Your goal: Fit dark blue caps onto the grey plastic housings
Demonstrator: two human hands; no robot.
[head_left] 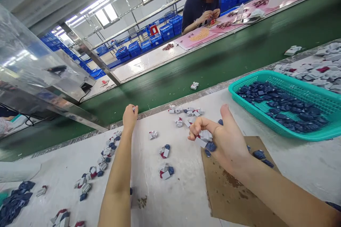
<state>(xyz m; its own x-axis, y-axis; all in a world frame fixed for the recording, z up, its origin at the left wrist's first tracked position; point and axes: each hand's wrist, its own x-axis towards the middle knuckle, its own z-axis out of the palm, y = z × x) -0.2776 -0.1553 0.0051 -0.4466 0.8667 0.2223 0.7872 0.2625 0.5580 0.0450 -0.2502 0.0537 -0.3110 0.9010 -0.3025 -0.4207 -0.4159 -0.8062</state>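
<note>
My left hand reaches to the table's far edge beside the green belt. Its fingers are closed, and a tiny bit of something pale shows between them, too small to name. Palm up, my right hand has its fingers curled round small white, red and dark blue plastic pieces, with the thumb raised. Similar white-red-blue pieces lie on the white table between my arms, and more pieces sit in a row near the edge. Below my right hand lies a brown board with several dark blue parts.
A green basket of dark blue parts stands at the right, beside a pile of white pieces. The green belt crosses ahead, carrying a few pieces. Another person works beyond it. More pieces trail along the left.
</note>
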